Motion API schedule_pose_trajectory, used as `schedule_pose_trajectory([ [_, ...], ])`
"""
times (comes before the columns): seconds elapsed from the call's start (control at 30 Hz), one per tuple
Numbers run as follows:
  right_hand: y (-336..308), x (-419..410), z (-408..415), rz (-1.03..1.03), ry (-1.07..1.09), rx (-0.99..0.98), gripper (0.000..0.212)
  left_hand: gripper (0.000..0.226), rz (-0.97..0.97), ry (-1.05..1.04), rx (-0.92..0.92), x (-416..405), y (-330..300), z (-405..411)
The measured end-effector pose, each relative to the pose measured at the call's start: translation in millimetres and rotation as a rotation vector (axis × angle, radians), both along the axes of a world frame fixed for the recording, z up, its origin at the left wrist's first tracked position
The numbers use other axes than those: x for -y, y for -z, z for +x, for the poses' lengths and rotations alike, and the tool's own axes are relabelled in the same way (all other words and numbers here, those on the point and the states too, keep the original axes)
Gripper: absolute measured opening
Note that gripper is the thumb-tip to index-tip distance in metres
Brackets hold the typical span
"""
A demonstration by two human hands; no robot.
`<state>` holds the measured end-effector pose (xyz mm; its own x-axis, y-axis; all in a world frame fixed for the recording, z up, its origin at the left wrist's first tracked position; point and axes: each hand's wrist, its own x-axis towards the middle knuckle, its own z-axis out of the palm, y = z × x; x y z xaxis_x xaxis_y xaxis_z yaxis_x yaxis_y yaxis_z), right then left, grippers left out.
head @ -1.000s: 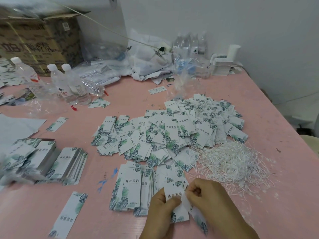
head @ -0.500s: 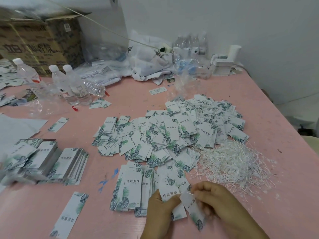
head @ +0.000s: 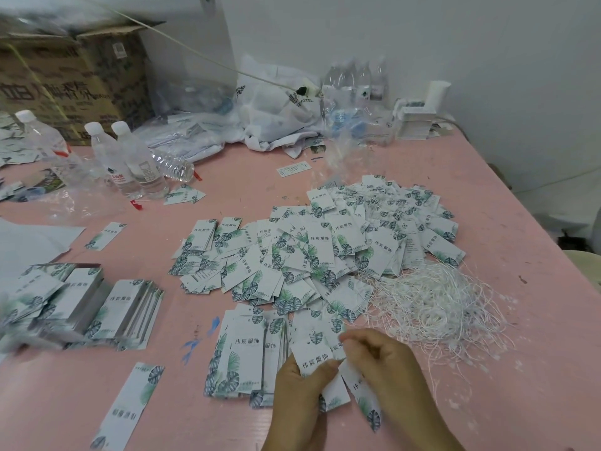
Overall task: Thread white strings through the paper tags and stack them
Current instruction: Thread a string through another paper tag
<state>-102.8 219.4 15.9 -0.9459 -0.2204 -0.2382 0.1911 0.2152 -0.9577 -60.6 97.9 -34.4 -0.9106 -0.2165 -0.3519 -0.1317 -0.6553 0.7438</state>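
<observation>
Tags (head: 317, 353) of thin, stiff white card, rectangular and printed with dark green leaves and black characters, were in both my hands, just in front of the big loose pile of tags (head: 325, 252). My left hand (head: 300, 390) gripped a small bundle of them, thumb pressed flat on the printed face and fingers curled behind. My right hand (head: 385, 362) had its fingers bent close together, pinching at the top of the tags; I could not tell if a string was between the fingertips, because they were blurred. One more tag (head: 366, 402) hung down under my right hand, tilted.

Just left of my hands lay a neat overlapped stack of tags (head: 240, 356). Right of the big pile, touching its edge, was a tangle of white strings (head: 432, 307), thin and wiry, with small white scraps around it. The table (head: 487, 203) was matte pink and a little scratched. Far left of the pile stood thicker stacks of tags (head: 97, 307), leaning. Behind the pile to the left were clear plastic water bottles (head: 130, 161) with white caps, and a brown cardboard box (head: 65, 86) further back.
</observation>
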Motion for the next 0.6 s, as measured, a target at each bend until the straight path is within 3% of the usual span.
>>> schedule_pose_trajectory([
  [0.1,4,6,2,0.198,-0.057,-0.117,0.031,0.039,-0.036,0.009,-0.017,4,1,1],
  [0.2,10,5,0,0.246,-0.101,-0.138,0.04,0.035,-0.018,-0.003,-0.026,7,5,0],
  [0.43,16,0,-3,0.277,-0.094,-0.201,0.018,0.028,-0.075,0.032,0.026,7,15,0],
  [0.6,19,8,0,0.183,-0.049,-0.247,0.016,0.044,-0.358,0.041,-0.037,3,14,4],
])
